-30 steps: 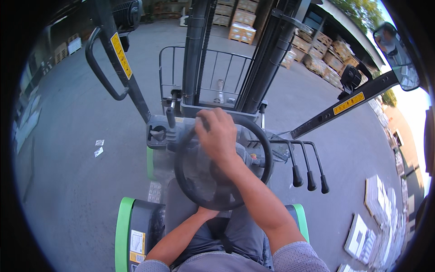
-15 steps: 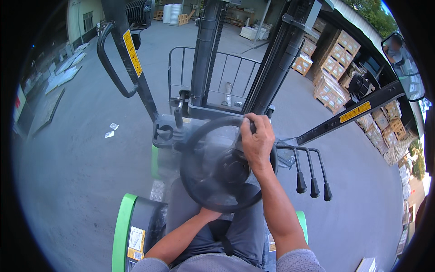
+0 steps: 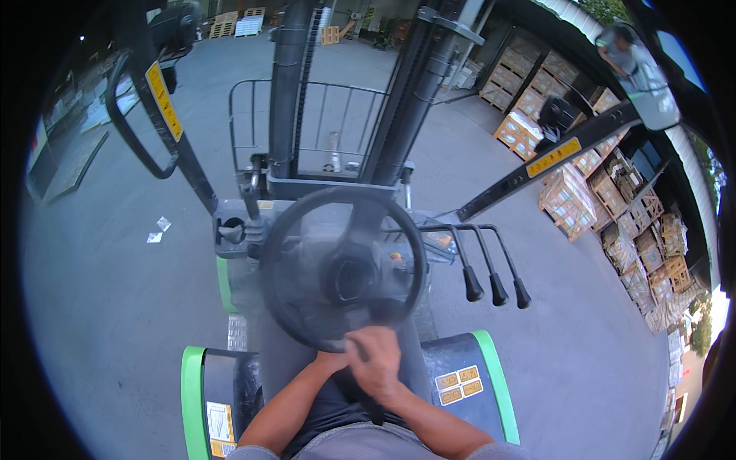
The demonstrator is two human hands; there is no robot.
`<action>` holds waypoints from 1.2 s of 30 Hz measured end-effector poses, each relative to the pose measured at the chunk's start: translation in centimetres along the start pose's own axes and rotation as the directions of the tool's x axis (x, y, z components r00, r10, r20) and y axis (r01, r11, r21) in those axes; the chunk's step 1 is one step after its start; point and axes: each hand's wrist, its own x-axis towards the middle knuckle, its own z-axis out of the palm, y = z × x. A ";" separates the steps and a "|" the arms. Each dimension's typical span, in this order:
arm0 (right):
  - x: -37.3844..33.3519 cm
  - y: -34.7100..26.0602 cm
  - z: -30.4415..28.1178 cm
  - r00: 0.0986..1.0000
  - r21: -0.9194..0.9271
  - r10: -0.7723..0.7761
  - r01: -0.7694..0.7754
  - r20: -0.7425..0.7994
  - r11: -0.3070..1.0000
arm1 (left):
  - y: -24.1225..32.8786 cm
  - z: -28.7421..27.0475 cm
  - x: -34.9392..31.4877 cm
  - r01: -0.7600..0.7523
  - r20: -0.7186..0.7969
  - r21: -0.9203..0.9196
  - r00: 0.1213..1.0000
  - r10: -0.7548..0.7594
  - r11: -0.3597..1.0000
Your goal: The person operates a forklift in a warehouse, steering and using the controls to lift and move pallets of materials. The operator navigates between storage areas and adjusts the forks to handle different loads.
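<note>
The black steering wheel [image 3: 268, 264] of a forklift stands in front of me, its hub and lower rim smeared by motion. My right hand [image 3: 376, 356] is at the wheel's lower rim, fingers curled round it. A dark, blurred knob-like shape [image 3: 387, 310] shows just above that hand. My left hand [image 3: 331, 362] lies low on my lap, beneath the lower rim; its fingers are hidden by the wheel and my right hand. To the right of the wheel, three black levers [image 3: 498, 290] are untouched.
Ahead rises the mast [image 3: 285, 100] with a load backrest [image 3: 249, 115]. Stacked wooden crates [image 3: 567, 201] line the right side under a roof. Flat panels [image 3: 77, 165] lie at the left, and paper scraps [image 3: 159, 230] on the floor. A mirror [image 3: 652, 100] hangs upper right.
My right hand has swung from the top of the steering wheel down to its lower rim. The surroundings have shifted in view, with the crates showing more. My left hand stays low.
</note>
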 end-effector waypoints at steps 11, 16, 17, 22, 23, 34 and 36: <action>9.8 0.6 19.8 0.925 0.261 -0.367 0.333 0.094 0.906 | -8.8 -7.6 5.3 0.355 -0.027 0.175 0.934 -0.356 0.918; 19.9 -2.2 26.1 0.887 0.304 -0.458 0.454 -0.061 0.838 | -9.2 -9.8 7.8 0.425 -0.097 0.178 0.905 -0.413 0.888; 22.2 -2.1 27.2 0.878 0.289 -0.465 0.478 -0.119 0.829 | -9.3 -10.2 8.4 0.431 -0.111 0.176 0.902 -0.417 0.885; 32.5 0.6 29.0 0.895 0.241 -0.416 0.445 -0.164 0.862 | -9.2 -13.0 10.5 0.508 -0.162 0.149 0.859 -0.486 0.848; 34.0 1.3 28.9 0.898 0.255 -0.402 0.437 -0.181 0.863 | -9.1 -13.7 10.9 0.533 -0.178 0.146 0.843 -0.507 0.834; 43.7 15.3 29.5 0.937 0.197 -0.215 0.274 -0.277 0.941 | -15.9 -20.5 21.8 0.599 -0.121 0.238 0.799 -0.589 0.765; 42.8 19.3 28.0 0.964 0.144 -0.133 0.169 -0.231 0.975 | -17.3 -20.4 23.8 0.565 -0.056 0.317 0.813 -0.579 0.762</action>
